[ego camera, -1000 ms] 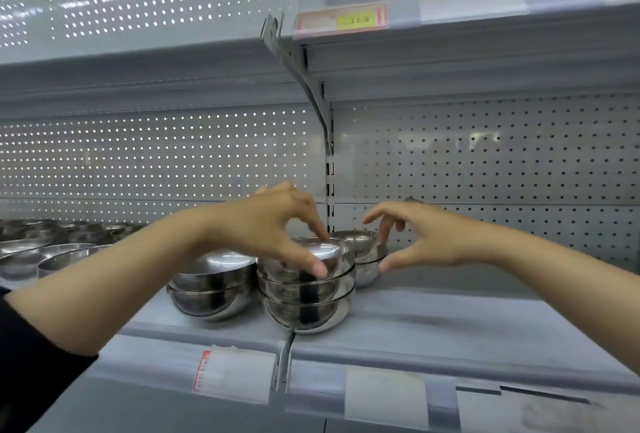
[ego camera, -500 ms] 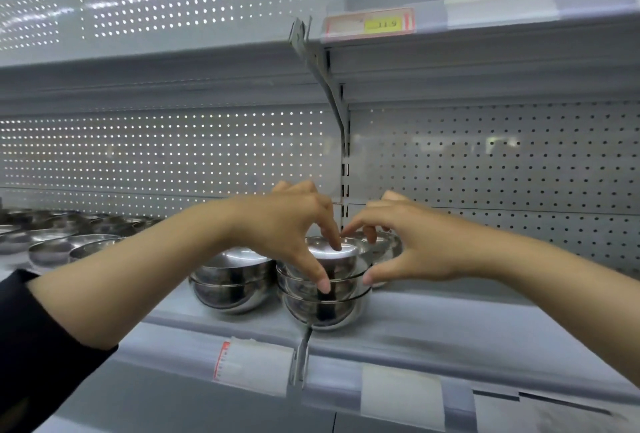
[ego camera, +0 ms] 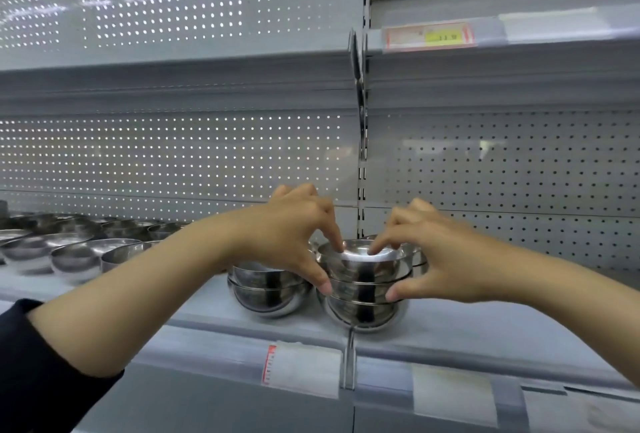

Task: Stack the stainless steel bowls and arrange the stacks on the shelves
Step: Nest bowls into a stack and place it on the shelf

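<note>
Bowl stack (ego camera: pixel 363 288) on grey shelf (ego camera: pixel 467 335)

Two bare forearms, uncovered from elbow to wrist. Left hand (ego camera: pixel 294 235) and right hand (ego camera: pixel 440 259) both bare: no gloves, rings, watch or bracelet in sight. Short, plain fingernails, unpainted where visible. Dark sleeve (ego camera: pixel 45 363) on the left arm only, near black, pushed up toward the elbow, soft fabric with a plain edge. No sleeve visible on the right arm.
</note>
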Demonstrator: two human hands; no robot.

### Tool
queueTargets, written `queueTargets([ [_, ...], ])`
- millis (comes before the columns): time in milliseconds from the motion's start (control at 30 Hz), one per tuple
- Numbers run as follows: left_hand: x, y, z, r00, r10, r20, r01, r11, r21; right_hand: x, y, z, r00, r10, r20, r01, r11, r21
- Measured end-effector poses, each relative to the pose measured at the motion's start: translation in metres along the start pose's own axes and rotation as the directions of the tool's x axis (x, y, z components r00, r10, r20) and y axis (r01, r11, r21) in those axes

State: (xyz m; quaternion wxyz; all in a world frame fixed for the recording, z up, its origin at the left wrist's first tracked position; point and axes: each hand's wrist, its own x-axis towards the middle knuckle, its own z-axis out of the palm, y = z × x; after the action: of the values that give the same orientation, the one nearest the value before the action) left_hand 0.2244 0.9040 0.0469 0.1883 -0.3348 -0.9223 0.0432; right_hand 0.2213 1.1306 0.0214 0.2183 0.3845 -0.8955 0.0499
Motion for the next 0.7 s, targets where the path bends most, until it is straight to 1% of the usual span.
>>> queueTargets([
  [100, -0.010, -0.006, 0.004, 0.999, -0.030, -0.016, 0.031, 1.000, 0.003, -0.001, -0.003, 0.000, 1.000, 0.003, 0.012, -0.003, 1.000, -0.018],
  [267, -0.014, -0.003, 0.014, 0.999, -0.028, -0.028, 0.028, 0.999, 0.016, -0.002, 0.005, -0.006, 0.999, 0.047, 0.012, -0.047, 0.998, -0.036],
  [367, -0.010, 0.001, 0.017, 0.998, -0.041, -0.040, 0.043, 0.998, 0.051, -0.004, 0.011, -0.005, 0.998, 0.067, 0.018, -0.066, 0.996, -0.062],
  [500, -0.009, 0.002, 0.018, 0.993, -0.073, -0.093, 0.080, 0.995, 0.067, -0.008, 0.014, 0.001, 0.999, 0.043, 0.030, -0.041, 0.997, -0.069],
  [567, -0.011, 0.001, 0.020, 0.994, -0.088, -0.071, 0.095, 0.991, 0.095, -0.009, 0.014, 0.002, 0.999, 0.037, 0.040, -0.034, 0.997, -0.074],
  [700, -0.018, -0.005, 0.022, 0.992, -0.129, -0.017, 0.130, 0.982, 0.140, -0.007, 0.012, -0.002, 1.000, -0.005, 0.015, 0.006, 0.999, -0.052],
])
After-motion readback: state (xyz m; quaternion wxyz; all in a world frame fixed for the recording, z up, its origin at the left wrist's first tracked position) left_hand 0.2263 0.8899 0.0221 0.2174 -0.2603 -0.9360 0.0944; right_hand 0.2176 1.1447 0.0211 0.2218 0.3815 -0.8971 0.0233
